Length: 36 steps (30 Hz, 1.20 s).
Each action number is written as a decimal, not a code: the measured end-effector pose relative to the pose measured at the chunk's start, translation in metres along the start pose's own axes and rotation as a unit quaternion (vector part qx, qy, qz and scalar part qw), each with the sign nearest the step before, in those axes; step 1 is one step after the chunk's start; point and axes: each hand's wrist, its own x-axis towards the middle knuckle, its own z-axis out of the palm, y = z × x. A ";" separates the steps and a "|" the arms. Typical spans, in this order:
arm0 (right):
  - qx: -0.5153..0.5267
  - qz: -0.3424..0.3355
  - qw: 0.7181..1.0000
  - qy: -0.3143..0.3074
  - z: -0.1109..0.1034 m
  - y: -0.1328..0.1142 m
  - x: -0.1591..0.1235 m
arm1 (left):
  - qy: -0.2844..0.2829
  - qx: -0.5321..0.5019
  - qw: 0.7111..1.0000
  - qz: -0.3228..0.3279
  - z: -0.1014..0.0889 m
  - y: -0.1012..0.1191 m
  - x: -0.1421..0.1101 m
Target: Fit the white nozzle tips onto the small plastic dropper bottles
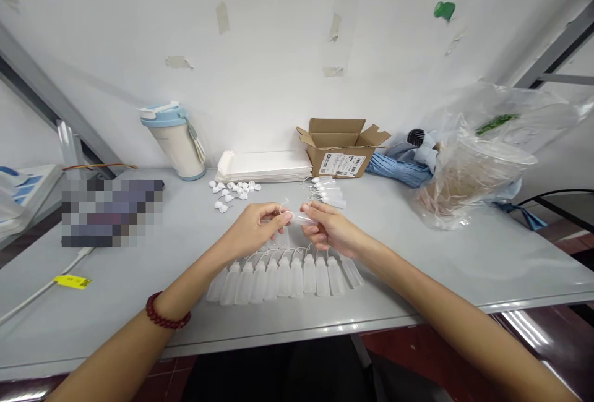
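Observation:
My left hand (257, 227) and my right hand (330, 229) meet above the middle of the grey table (139, 290). Between them they pinch a small clear squeeze bottle (301, 218), lying sideways, the left fingers at its cap end and the right fingers round its body. Just below the hands lies a row of several similar small translucent bottles (278, 278), side by side. A few more bottles (327, 193) lie beyond the hands. A scatter of small white caps (232, 193) sits to the far left of them.
A pale mug with a blue lid (176, 142) stands at the back left, a stack of white sheets (264, 167) and an open cardboard box (341, 145) at the back centre. A folded blue umbrella (394, 170) and crumpled plastic bags (468, 161) lie right. A white cable with a yellow tag (72, 281) runs left.

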 end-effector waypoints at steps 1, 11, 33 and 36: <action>-0.006 -0.005 1.000 0.000 0.000 0.000 0.000 | 0.000 -0.002 1.000 -0.012 0.000 0.001 0.000; -0.021 -0.009 1.000 -0.007 0.004 0.001 0.000 | 0.015 -0.046 0.999 -0.004 -0.002 0.005 -0.001; -0.465 -0.360 0.797 0.141 0.001 0.010 0.000 | -0.003 -0.214 0.973 -0.086 -0.006 -0.002 0.002; -0.423 -0.321 0.834 0.150 0.003 0.009 -0.001 | 0.006 -0.195 0.979 -0.055 -0.007 -0.001 0.000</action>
